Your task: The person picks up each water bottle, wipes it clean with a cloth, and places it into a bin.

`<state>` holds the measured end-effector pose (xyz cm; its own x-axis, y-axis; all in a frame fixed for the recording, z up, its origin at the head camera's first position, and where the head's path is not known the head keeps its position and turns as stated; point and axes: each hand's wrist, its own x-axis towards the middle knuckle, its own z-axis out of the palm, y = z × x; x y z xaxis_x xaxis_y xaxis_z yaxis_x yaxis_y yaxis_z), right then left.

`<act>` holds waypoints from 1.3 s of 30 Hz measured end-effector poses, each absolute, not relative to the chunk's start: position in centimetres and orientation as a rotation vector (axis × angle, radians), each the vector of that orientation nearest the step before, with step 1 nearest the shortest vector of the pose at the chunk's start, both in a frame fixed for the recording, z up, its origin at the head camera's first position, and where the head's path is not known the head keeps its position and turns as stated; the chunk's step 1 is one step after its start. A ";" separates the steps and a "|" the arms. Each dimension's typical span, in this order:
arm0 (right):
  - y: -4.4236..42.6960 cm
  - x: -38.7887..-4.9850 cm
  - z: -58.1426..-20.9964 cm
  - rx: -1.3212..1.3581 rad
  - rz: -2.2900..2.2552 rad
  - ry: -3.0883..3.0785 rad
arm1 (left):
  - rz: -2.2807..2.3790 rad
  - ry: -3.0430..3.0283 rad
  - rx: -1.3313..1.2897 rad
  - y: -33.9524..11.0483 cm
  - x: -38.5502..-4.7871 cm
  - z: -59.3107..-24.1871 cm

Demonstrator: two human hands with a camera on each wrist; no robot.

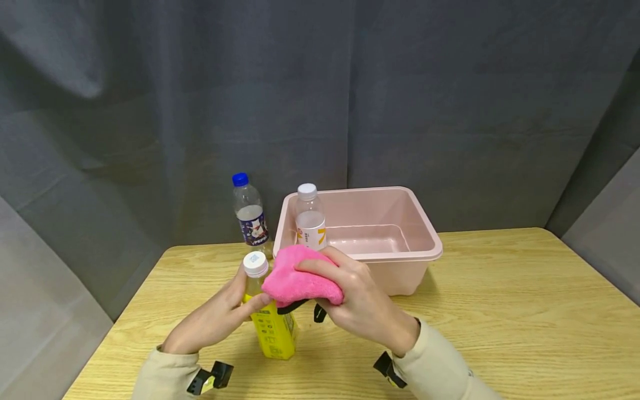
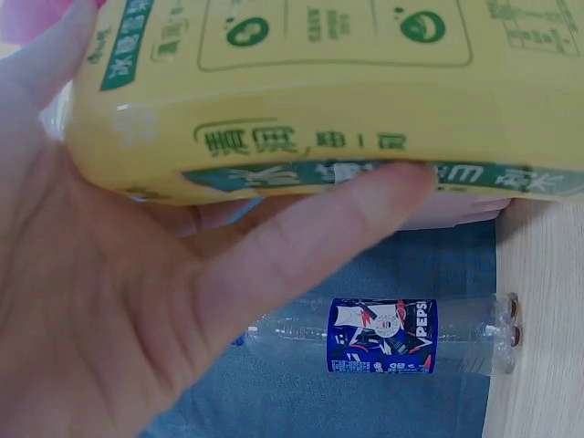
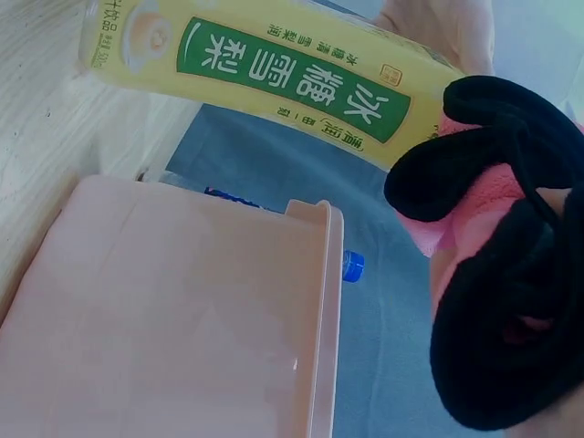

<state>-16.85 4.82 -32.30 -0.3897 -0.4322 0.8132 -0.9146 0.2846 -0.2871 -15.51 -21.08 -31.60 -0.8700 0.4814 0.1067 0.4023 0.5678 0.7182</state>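
Observation:
My left hand point(image 1: 220, 314) grips a yellow-labelled drink bottle point(image 1: 274, 333) near its top, thumb in front. The bottle has a white cap and stands roughly upright over the near table; whether its base touches the wood I cannot tell. My right hand point(image 1: 362, 297) holds a pink cloth point(image 1: 302, 278) with black edging, bunched against the bottle's upper side. In the right wrist view the cloth's black edging point(image 3: 488, 365) hangs beside the bottle's green-and-yellow label point(image 3: 297, 82). The left wrist view shows the left fingers point(image 2: 301, 237) along the label.
Behind the hands stands a pink plastic basin point(image 1: 425, 253) with a white-capped clear bottle point(image 1: 311, 222) inside at its left. Left of the basin, a blue-capped Pepsi bottle point(image 1: 252, 219) stands upright on the wooden table point(image 1: 490, 311). A dark grey curtain point(image 1: 450, 111) hangs behind.

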 end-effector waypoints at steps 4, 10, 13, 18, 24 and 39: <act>4.8 -16.8 -32.5 1.210 1.012 -1.961 | 1.195 2.692 0.787 -21.2 -15.5 -31.7; 4.9 -16.8 -33.4 1.250 0.932 -2.028 | 1.194 2.692 0.732 -21.1 -15.5 -31.6; 4.9 -16.8 -34.2 1.277 0.872 -2.117 | 1.193 2.698 0.711 -21.1 -15.6 -31.6; 4.8 -16.8 -36.0 1.348 0.676 -2.319 | 1.188 2.687 0.689 -21.0 -15.5 -31.5; 4.3 -16.9 -38.2 1.443 0.431 -2.554 | 1.197 2.682 0.713 -20.9 -15.5 -31.5; 4.8 -16.7 -35.8 1.359 0.620 -2.493 | 1.180 2.715 0.713 -20.8 -15.5 -31.7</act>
